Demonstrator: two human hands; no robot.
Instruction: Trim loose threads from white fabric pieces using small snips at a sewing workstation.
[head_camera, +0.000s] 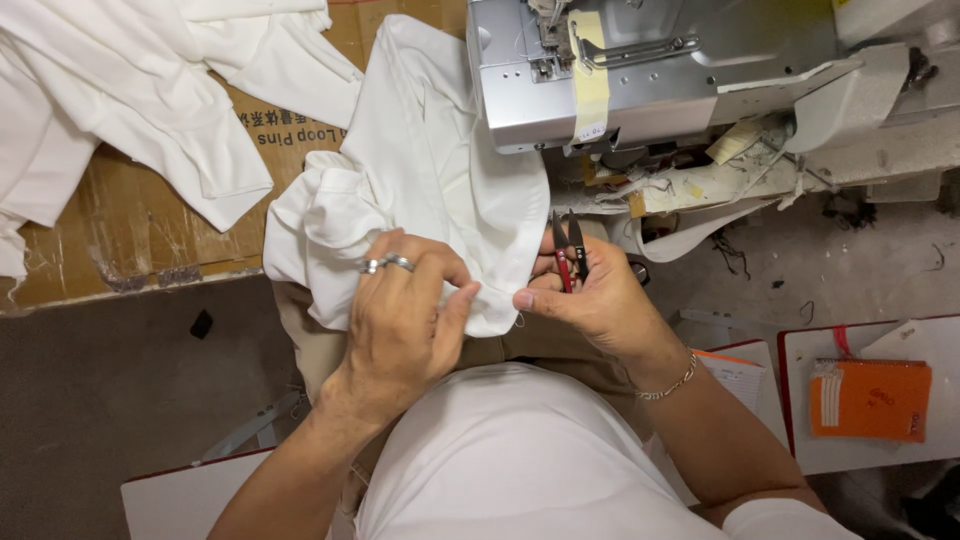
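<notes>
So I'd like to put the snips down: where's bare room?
Bare brown cardboard shows below the white garment pile. Grey floor lies beneath it. The sewing machine bed is taped and cluttered; both hands pinch the white garment.

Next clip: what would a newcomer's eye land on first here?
The white garment draped from the sewing machine down to the lap, pinched at its edge by both hands at centre. The left hand wears rings; the right hand also holds small thread snips.
</notes>
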